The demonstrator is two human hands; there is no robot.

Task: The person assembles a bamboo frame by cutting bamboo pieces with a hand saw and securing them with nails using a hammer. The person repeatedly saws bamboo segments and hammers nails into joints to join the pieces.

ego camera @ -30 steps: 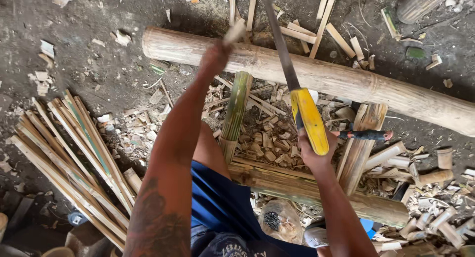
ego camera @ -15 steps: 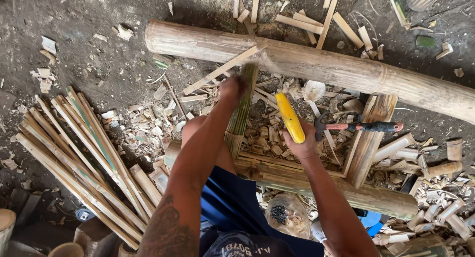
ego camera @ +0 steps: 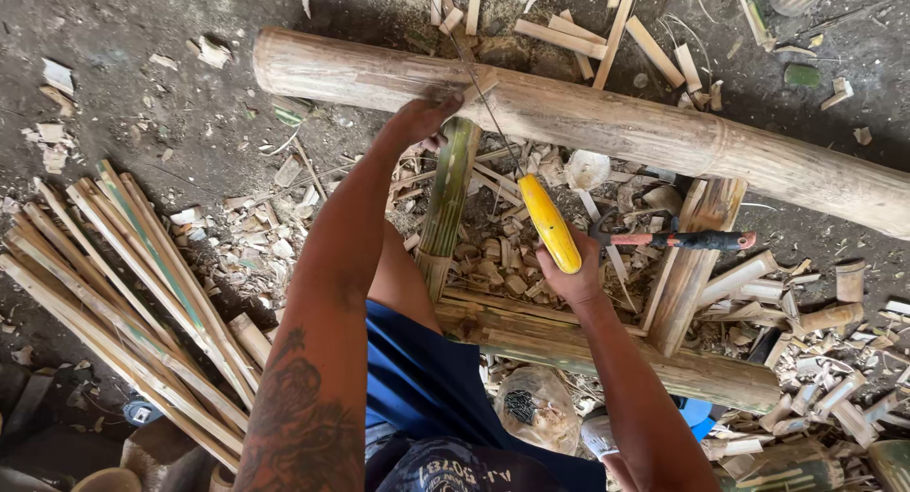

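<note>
Splitting stage by the look of it: left hand (ego camera: 422, 118) grips the top of the upright green bamboo piece (ego camera: 447, 203) propped against the big log (ego camera: 607, 122), right hand (ego camera: 569, 274) wrapped around the yellow-handled knife (ego camera: 548, 222), blade at the top end. Next move probably needs a controlled push down, clear of the fingers.

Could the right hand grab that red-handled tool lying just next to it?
Probably yes, but not right now. The red-handled tool lies uncovered on the wood chips just beside the right hand, yet that hand's grip is full with the yellow-handled blade.
</note>
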